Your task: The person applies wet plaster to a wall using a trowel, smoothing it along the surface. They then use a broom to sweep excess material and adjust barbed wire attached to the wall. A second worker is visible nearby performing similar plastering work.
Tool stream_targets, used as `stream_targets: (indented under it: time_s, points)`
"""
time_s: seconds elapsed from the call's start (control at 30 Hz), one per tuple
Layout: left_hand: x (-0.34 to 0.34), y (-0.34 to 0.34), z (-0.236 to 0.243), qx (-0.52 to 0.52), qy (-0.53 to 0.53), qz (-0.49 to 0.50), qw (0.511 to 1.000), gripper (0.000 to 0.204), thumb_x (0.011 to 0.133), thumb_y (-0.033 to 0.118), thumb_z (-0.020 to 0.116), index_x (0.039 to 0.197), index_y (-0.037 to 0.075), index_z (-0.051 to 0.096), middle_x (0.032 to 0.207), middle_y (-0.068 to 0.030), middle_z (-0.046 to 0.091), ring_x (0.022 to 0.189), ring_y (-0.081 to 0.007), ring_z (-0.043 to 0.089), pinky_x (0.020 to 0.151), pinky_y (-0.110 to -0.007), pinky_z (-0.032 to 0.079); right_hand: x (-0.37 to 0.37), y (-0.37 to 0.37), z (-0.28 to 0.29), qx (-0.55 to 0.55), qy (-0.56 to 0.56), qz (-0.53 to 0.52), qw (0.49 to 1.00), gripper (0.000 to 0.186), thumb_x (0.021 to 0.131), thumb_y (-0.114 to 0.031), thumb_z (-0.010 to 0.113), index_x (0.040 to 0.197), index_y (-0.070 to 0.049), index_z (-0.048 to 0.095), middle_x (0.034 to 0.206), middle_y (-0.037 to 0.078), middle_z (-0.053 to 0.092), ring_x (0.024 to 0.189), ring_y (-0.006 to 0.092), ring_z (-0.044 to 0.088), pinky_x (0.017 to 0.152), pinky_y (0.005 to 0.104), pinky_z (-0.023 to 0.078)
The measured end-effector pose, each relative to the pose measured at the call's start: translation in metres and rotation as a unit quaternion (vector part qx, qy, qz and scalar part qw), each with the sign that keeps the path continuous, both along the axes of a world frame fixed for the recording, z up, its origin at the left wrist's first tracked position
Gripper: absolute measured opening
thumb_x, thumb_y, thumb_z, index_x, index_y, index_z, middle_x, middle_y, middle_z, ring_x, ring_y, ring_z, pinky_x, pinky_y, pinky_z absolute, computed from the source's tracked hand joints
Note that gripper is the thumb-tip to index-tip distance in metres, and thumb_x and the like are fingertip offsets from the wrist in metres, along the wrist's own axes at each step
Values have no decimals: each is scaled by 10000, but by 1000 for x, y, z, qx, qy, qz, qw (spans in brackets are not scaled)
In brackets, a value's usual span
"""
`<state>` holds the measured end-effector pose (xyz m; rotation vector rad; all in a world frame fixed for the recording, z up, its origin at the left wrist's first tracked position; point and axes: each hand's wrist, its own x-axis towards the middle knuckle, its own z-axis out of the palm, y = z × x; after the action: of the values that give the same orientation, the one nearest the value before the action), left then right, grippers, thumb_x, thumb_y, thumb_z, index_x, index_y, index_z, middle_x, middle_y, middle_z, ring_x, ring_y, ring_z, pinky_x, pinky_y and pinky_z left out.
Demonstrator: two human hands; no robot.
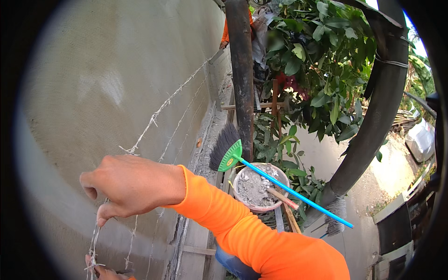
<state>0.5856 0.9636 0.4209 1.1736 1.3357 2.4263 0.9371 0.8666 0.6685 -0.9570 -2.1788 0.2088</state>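
Observation:
My right hand (133, 185), reaching in from the lower right in an orange sleeve, pinches a strand of barbed wire (154, 120) between thumb and curled fingers. That strand stretches along a grey plastered wall toward the far end. At the lower edge, my left hand (106, 274) closes on the wire just below the right one; most of it is cut off by the picture's edge. A thin dark piece beside it is too little shown to name. More barbed strands (189, 108) run nearer the ledge.
A broom (289, 190) with green head and blue handle lies across a bucket (237, 190) of grey rubble holding a wooden-handled tool (282, 198). Dark posts (241, 79) and leafy branches (322, 60) stand right of the ledge. Another person's hand (224, 45) is at the far end.

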Motion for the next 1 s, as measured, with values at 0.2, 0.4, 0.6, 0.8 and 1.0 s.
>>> stream_targets:
  time_s: [0.2, 0.4, 0.6, 0.8, 1.0]
  points:
    - [-14, 11, -19, -63, -73, -49, 994, 361, 1017, 289, 579, 1098, -43, 694, 1078, -110, 692, 1002, -186, 610, 967, -349, 439, 6, -1, -4, -9, -8, 29, 1000, 438, 684, -276, 891, 874, 11, 620, 709, 170, 659, 717, 356, 664, 655, 423, 505]
    - [15, -13, 12, -91, -39, -32, 995, 376, 960, 351, 679, 1027, -15, 735, 1017, -102, 695, 981, -161, 599, 957, -320, 422, -2, 10, 1, 146, 151, 62, 976, 425, 652, -210, 906, 834, 10, 591, 682, 191, 631, 630, 340, 647, 597, 400, 489]
    - [8, -17, 5, -156, -30, 5, 987, 485, 903, 453, 737, 1016, -18, 735, 944, -67, 668, 901, -132, 558, 887, -284, 405, 3, -5, 3, 130, 145, 50, 980, 423, 668, -246, 894, 801, 1, 578, 635, 174, 601, 595, 332, 621, 578, 388, 477]
    - [9, -15, -14, -79, -72, -64, 992, 419, 1010, 310, 581, 1255, -21, 664, 959, -75, 657, 871, -142, 573, 833, -299, 450, -5, 0, 5, 126, 89, -8, 988, 415, 763, -314, 852, 817, -34, 550, 585, 81, 550, 528, 230, 584, 512, 335, 450]
    - [64, -43, -22, -117, -100, 4, 988, 362, 1025, 309, 599, 1082, -40, 674, 926, -33, 594, 831, -134, 504, 739, -291, 422, -1, -7, 5, 101, 135, 7, 986, 364, 806, -280, 809, 772, -11, 566, 638, 158, 611, 591, 349, 606, 578, 411, 465]
